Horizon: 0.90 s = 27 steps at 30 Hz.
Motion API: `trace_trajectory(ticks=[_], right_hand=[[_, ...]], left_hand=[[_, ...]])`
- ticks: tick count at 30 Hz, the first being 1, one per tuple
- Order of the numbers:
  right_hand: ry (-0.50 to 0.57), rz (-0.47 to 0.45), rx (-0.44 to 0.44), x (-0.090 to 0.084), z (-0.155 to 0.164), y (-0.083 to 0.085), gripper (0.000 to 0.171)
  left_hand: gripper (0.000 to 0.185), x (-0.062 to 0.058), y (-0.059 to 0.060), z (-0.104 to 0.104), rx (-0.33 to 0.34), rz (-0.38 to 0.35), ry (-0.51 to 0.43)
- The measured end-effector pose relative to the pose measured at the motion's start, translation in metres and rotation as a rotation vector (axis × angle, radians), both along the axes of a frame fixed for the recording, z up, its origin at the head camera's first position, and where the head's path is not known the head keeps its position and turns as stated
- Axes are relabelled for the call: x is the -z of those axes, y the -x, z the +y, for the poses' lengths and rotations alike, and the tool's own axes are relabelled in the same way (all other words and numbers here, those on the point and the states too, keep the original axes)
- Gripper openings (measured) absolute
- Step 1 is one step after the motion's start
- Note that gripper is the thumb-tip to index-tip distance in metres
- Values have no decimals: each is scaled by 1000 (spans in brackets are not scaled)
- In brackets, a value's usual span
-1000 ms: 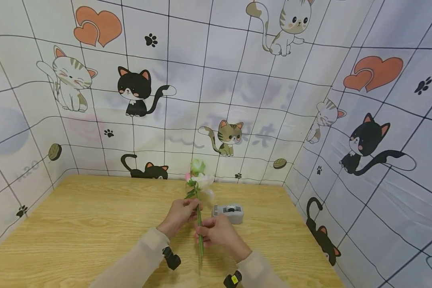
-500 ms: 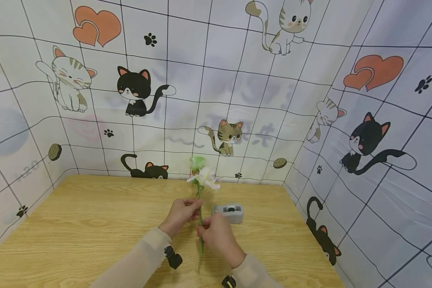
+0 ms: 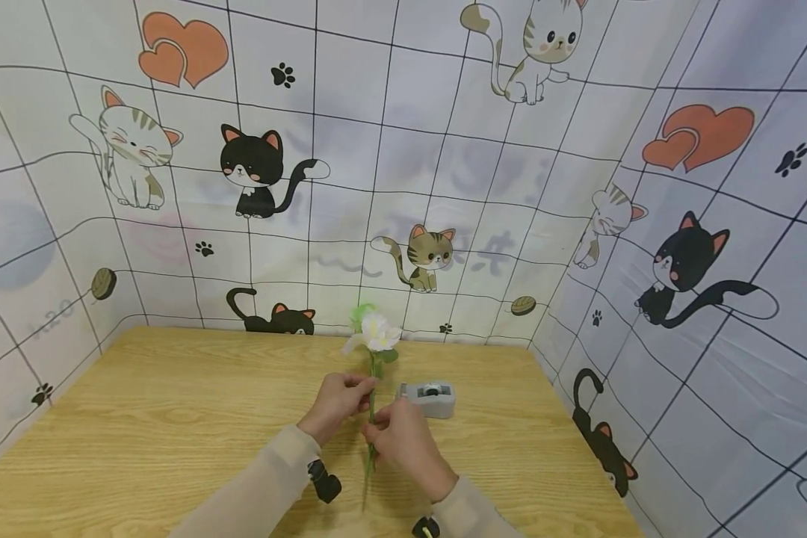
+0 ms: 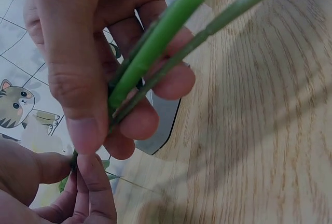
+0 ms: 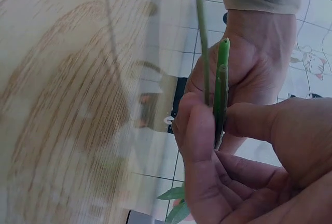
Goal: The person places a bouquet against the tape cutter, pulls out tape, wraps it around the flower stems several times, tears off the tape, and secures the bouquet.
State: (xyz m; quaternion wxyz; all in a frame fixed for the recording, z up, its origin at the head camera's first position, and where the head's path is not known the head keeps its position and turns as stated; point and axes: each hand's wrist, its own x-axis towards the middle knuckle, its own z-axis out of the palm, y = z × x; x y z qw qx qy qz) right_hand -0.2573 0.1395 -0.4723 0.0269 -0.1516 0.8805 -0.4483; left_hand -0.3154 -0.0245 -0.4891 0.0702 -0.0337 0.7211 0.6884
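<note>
A small bunch of flowers [image 3: 379, 332] is held upright over the table, a white bloom at the front with green behind it. My left hand [image 3: 338, 403] pinches the stems just below the leaves. Lower down, my right hand [image 3: 403, 437] grips the same stems between thumb and fingers. Cut stem ends [image 5: 223, 58] of differing thickness and length stick out below the right hand in the right wrist view. One bright green stem [image 4: 158, 45] is thicker than those beside it. Just beyond the right hand stands a grey tape dispenser [image 3: 437, 400].
The wooden table [image 3: 195, 418] reaches back to a cloth backdrop [image 3: 350, 187] printed with cats and hearts. More of this cloth runs along the right side. A black wrist camera [image 3: 324, 482] sits on the left sleeve.
The bunch has turned between the hands: the pink bloom has gone out of sight and the white one faces forward. The stems' lower ends have swung slightly left.
</note>
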Motion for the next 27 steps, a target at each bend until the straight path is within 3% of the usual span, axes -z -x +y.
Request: trace_trajectory(ticks=[11, 19, 27], right_hand=[[234, -331, 5, 2, 21, 12, 43], [426, -576, -95, 4, 31, 19, 47], [517, -667, -124, 6, 35, 21, 43]], left_hand=[[33, 5, 3, 1, 12, 8, -1], [32, 2, 3, 4, 37, -6, -3], [34, 2, 2, 4, 45, 10, 27]])
